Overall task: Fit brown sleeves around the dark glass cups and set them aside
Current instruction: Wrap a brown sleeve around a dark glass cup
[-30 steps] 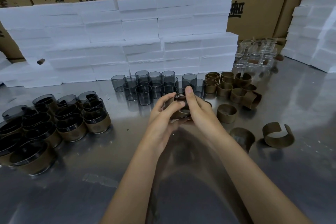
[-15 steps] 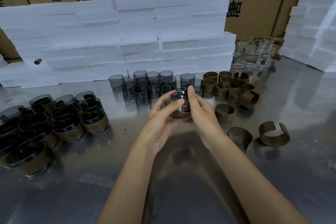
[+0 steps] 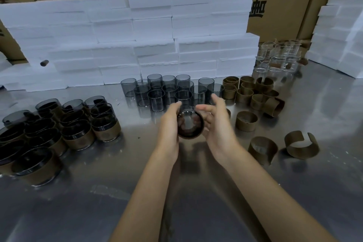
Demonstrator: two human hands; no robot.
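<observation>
Sleeved cup tipped on its side between both hands

The left hand (image 3: 169, 124) is gripping the cup (image 3: 190, 124), its axis pointing toward the camera; the right hand (image 3: 213, 122) is hovering loosely uncurled beside it; finished cups (image 3: 74, 124) are sitting farther left.

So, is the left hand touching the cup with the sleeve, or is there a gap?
Touching. The head view shows the left hand wrapped against the left side of the sleeved cup, with no gap visible between them.
</observation>
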